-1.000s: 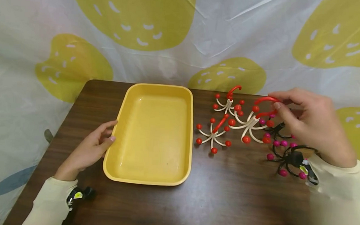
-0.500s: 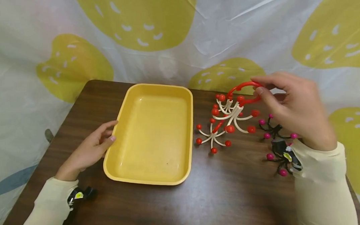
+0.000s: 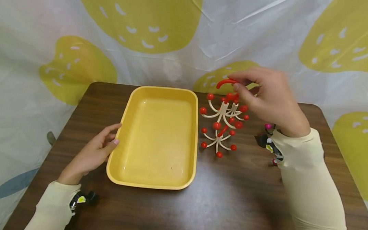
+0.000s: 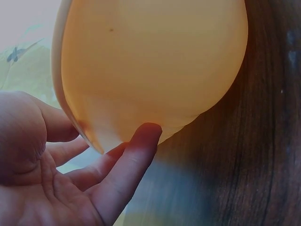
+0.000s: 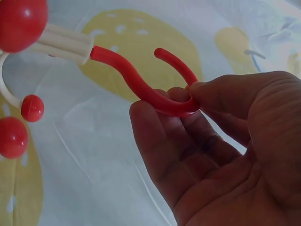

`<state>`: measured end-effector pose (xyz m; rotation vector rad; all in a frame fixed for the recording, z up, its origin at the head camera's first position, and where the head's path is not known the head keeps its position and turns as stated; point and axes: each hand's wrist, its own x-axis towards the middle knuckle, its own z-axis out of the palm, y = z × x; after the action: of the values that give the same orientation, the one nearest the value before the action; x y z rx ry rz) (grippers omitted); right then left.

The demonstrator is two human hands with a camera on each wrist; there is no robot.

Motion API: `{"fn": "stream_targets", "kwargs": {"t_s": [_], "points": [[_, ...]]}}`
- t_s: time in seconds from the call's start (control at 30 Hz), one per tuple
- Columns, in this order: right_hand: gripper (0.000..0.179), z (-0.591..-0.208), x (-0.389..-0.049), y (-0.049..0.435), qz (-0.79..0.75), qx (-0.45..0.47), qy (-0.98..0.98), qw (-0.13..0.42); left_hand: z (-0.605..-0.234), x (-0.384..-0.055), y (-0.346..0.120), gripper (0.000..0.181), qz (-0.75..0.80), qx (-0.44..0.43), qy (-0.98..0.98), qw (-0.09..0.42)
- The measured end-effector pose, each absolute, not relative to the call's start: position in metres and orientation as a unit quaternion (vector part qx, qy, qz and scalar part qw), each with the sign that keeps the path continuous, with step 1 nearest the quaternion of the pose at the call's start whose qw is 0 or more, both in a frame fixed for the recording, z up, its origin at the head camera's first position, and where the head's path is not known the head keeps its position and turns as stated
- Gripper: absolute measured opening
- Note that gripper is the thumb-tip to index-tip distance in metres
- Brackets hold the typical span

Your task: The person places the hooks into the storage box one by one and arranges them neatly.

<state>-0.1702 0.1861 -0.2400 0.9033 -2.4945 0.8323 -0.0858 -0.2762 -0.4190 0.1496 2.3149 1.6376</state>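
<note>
My right hand (image 3: pixel 266 94) pinches the red hook (image 5: pixel 136 84) of a multi-arm hanger (image 3: pixel 223 108) with white curved arms and red ball tips. It hangs above the table, overlapping a similar hanger (image 3: pixel 234 110) behind it. A third red-and-white hanger (image 3: pixel 219 140) stands just in front of them. Left of these lies a yellow rectangular tray (image 3: pixel 196 139) with nothing in it. Fingertips and thumb of my left hand (image 3: pixel 91 150) touch its left rim, the fingers loosely extended. In the left wrist view, the thumb (image 4: pixel 136 155) lies against the tray's edge.
Black hangers with magenta balls (image 3: pixel 268 126) are mostly hidden beneath my right forearm. The brown wooden table (image 3: pixel 229 206) reaches back to a curtain (image 3: pixel 161 66) with yellow fruit shapes. Small cameras are strapped to both wrists.
My right hand has carried the red-and-white hanger left from above the black hangers to above the other red-and-white hangers. My left hand and the tray stay put.
</note>
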Motion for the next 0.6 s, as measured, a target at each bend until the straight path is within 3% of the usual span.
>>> {"fn": "stream_targets", "kwargs": {"t_s": [0.3, 0.6], "points": [[0.026, -0.248, -0.194, 0.159, 0.301, 0.325, -0.885, 0.142, -0.419, -0.087, -0.274, 0.061, 0.572, 0.049, 0.803, 0.160], [0.027, -0.262, -0.217, 0.134, 0.374, 0.297, -0.876, 0.065, -0.420, -0.088, -0.272, 0.060, 0.559, 0.046, 0.812, 0.158]]}}
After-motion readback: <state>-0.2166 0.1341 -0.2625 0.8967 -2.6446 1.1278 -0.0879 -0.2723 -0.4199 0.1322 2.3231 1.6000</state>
